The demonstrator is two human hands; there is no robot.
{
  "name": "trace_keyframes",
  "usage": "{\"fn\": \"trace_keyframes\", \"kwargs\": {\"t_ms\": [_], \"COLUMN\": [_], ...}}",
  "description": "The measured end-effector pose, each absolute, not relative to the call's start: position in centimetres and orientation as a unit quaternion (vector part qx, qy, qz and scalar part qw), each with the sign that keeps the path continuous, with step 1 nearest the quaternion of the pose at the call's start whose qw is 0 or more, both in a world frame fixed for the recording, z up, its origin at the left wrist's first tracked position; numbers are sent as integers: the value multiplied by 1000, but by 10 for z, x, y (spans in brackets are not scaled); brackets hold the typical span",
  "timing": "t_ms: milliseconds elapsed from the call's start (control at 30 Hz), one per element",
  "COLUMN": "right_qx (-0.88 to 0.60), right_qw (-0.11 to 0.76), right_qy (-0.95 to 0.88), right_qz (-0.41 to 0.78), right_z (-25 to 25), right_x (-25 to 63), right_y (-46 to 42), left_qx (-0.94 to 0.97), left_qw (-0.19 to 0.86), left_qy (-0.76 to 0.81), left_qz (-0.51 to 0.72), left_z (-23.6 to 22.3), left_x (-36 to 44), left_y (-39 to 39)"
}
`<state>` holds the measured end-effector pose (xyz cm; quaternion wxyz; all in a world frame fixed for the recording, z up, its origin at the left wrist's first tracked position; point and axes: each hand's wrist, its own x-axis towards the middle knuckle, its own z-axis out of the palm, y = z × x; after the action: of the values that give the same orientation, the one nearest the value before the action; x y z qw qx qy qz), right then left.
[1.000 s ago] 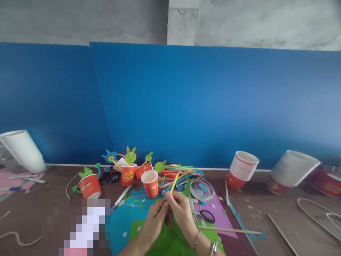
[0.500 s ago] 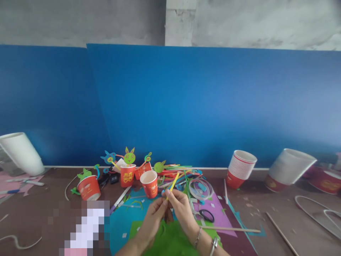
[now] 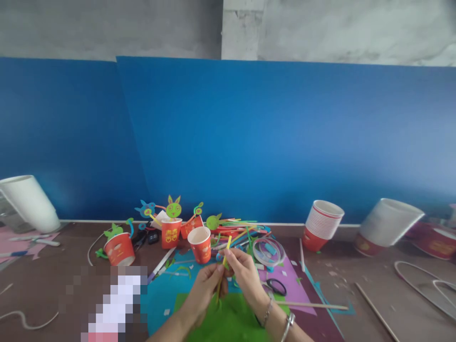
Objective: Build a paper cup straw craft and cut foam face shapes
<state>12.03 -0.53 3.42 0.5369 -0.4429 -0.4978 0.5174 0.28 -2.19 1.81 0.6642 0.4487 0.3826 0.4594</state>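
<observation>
My left hand (image 3: 204, 288) and my right hand (image 3: 242, 271) meet above a green foam sheet (image 3: 228, 325), both pinching a thin yellow strip (image 3: 225, 256). The strip slants up to the right past my fingertips and runs down between my palms. Just beyond my fingers stands a red paper cup (image 3: 200, 244), upright and with nothing in it. A bracelet and a watch show on my right wrist.
Red cups with foam animal figures (image 3: 171, 222) stand at the back left beside a heap of coloured strips (image 3: 239, 229). Scissors (image 3: 276, 287), a clear lid (image 3: 268, 251), a wooden stick (image 3: 309, 307), stacked red cups (image 3: 323, 226), white buckets (image 3: 389, 224) and wire loops (image 3: 423, 288) lie around.
The yellow strip has slid down through my fingers, so less of it sticks up above them. Both hands have shifted slightly.
</observation>
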Motion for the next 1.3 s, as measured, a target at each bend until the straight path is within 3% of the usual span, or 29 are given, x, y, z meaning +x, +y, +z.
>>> {"fn": "trace_keyframes", "kwargs": {"t_ms": [600,867,1300], "right_qx": [-437,-409,-403], "right_qw": [591,554,576], "right_qy": [-486,-451,-453], "right_qz": [472,568,548], "right_z": [38,35,32], "right_x": [108,106,105], "right_y": [-18,-20,-20], "left_qx": [451,440,463], "left_qw": [670,675,663], "left_qy": [369,355,351], "left_qz": [460,474,472], "left_z": [23,21,20], "left_x": [3,3,1], "left_y": [-27,-27,-24]}}
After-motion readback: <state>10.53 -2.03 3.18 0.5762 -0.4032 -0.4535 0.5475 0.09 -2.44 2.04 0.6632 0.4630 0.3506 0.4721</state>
